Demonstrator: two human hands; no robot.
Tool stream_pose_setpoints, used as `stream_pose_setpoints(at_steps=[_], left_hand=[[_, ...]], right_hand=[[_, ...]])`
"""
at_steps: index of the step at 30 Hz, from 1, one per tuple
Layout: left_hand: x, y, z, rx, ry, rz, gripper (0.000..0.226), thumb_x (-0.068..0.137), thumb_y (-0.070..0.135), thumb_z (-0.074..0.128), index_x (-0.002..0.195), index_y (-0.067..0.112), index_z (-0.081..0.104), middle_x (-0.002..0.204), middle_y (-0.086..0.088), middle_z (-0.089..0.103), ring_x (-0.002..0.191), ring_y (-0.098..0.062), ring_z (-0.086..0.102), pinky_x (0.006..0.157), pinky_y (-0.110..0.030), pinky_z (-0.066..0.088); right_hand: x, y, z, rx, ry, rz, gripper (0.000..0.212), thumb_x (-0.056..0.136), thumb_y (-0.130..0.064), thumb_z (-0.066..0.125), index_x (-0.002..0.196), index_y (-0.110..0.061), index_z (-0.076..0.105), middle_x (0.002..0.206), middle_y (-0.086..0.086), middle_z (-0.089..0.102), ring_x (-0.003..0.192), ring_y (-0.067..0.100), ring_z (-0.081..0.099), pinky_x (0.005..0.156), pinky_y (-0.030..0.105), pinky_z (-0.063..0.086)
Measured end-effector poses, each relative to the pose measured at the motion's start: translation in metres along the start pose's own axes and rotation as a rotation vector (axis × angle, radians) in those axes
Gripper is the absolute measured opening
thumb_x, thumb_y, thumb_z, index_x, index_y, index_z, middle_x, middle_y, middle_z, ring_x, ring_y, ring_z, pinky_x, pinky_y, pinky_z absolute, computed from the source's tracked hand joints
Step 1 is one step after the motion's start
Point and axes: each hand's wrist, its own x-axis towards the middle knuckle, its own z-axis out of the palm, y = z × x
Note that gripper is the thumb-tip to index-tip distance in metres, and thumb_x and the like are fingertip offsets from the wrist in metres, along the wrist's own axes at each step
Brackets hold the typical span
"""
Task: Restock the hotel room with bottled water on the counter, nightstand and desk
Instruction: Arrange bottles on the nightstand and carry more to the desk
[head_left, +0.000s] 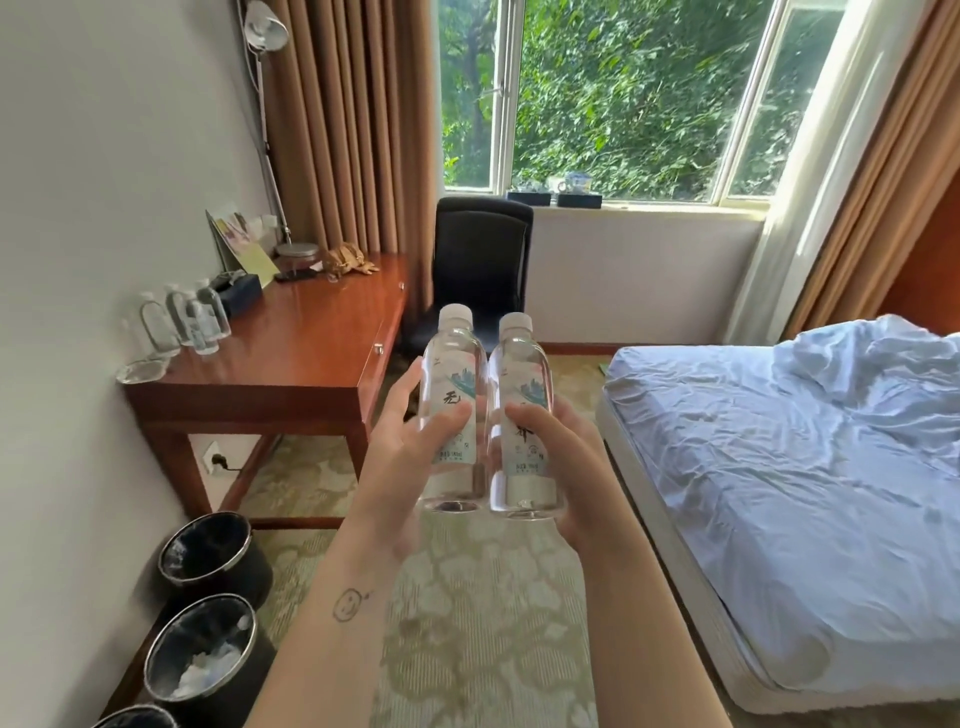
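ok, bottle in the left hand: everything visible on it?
The left bottle is clear plastic, with a white cap and a pale label printed in teal with dark characters. It looks full. It is held roughly upright in the air, over the carpet near the desk. The left hand grips its lower half, thumb across the label. Its side rests against the right bottle.

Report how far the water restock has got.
Apparently done: a cluster of water bottles stands on the desk by the wall. In hand: the left hand holds the left bottle and the right hand holds the right bottle, both upright and capped, above the carpet. Left: setting these two down. The counter and nightstand are out of view, so their state cannot be told.
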Motion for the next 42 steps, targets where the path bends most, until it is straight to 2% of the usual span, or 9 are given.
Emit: stream_pose_setpoints(at_steps=[3, 8, 13, 17, 21, 31, 37, 42], left_hand=[[0.025, -0.002, -0.018, 0.006, -0.014, -0.005, 0.073, 0.076, 0.042, 0.072, 0.142, 0.047, 0.04, 0.117, 0.009, 0.071, 0.106, -0.017, 0.07, 0.086, -0.045, 0.058], [0.054, -0.007, -0.037, 0.019, -0.014, -0.013, 0.081, 0.072, 0.045, 0.077, 0.143, 0.047, 0.038, 0.135, 0.002, 0.06, 0.114, -0.021, 0.066, 0.093, -0.049, 0.055], [0.084, -0.018, -0.044, 0.026, -0.017, -0.029, 0.087, 0.065, 0.051, 0.08, 0.142, 0.048, 0.038, 0.132, 0.0, 0.063, 0.117, -0.026, 0.064, 0.097, -0.054, 0.052], [0.111, -0.029, -0.04, 0.04, -0.026, -0.035, 0.078, 0.074, 0.045, 0.078, 0.142, 0.047, 0.039, 0.123, 0.002, 0.069, 0.112, -0.022, 0.067, 0.091, -0.048, 0.056], [0.148, -0.039, -0.029, 0.024, -0.016, -0.022, 0.075, 0.077, 0.04, 0.076, 0.142, 0.046, 0.039, 0.118, 0.003, 0.071, 0.107, -0.02, 0.07, 0.078, -0.036, 0.061], [0.253, -0.056, 0.033, 0.016, 0.03, 0.018, 0.077, 0.075, 0.044, 0.075, 0.142, 0.048, 0.037, 0.116, 0.009, 0.071, 0.107, -0.017, 0.07, 0.078, -0.034, 0.06], [0.296, -0.073, 0.065, 0.009, 0.066, 0.02, 0.09, 0.066, 0.051, 0.079, 0.144, 0.046, 0.035, 0.117, 0.007, 0.071, 0.109, -0.019, 0.069, 0.089, -0.046, 0.056], [0.321, -0.088, 0.081, 0.004, 0.079, 0.001, 0.084, 0.071, 0.047, 0.079, 0.144, 0.046, 0.037, 0.118, 0.001, 0.071, 0.109, -0.024, 0.069, 0.092, -0.052, 0.054]], right_hand=[[0.027, 0.007, 0.011, 0.002, 0.008, -0.011, 0.037, 0.077, -0.027, 0.073, 0.113, -0.018, 0.066, 0.097, 0.01, 0.072, 0.084, 0.025, 0.069, 0.075, 0.039, 0.053], [0.061, 0.017, 0.02, 0.024, 0.004, -0.014, 0.039, 0.077, -0.027, 0.072, 0.114, -0.015, 0.065, 0.095, 0.009, 0.071, 0.083, 0.024, 0.069, 0.073, 0.039, 0.053], [0.09, 0.025, 0.015, 0.036, -0.015, -0.015, 0.036, 0.08, -0.024, 0.07, 0.115, -0.015, 0.066, 0.098, 0.01, 0.072, 0.082, 0.022, 0.07, 0.071, 0.036, 0.054], [0.118, 0.027, 0.004, 0.05, -0.012, 0.006, 0.037, 0.079, -0.024, 0.071, 0.115, -0.014, 0.066, 0.097, 0.011, 0.072, 0.081, 0.023, 0.07, 0.071, 0.036, 0.054], [0.155, 0.022, -0.012, 0.037, -0.012, 0.022, 0.041, 0.077, -0.025, 0.072, 0.116, -0.014, 0.064, 0.099, 0.011, 0.072, 0.083, 0.024, 0.07, 0.073, 0.038, 0.054], [0.258, -0.022, -0.077, -0.018, -0.078, -0.028, 0.036, 0.087, -0.019, 0.068, 0.123, -0.017, 0.062, 0.109, 0.013, 0.071, 0.09, 0.024, 0.072, 0.071, 0.034, 0.056], [0.304, -0.032, -0.116, -0.025, -0.106, -0.025, 0.038, 0.086, -0.02, 0.069, 0.123, -0.017, 0.062, 0.111, 0.012, 0.071, 0.099, 0.029, 0.071, 0.077, 0.041, 0.057], [0.331, -0.033, -0.139, -0.042, -0.121, -0.009, 0.04, 0.081, -0.024, 0.07, 0.12, -0.017, 0.063, 0.109, 0.011, 0.072, 0.098, 0.029, 0.071, 0.079, 0.041, 0.058]])
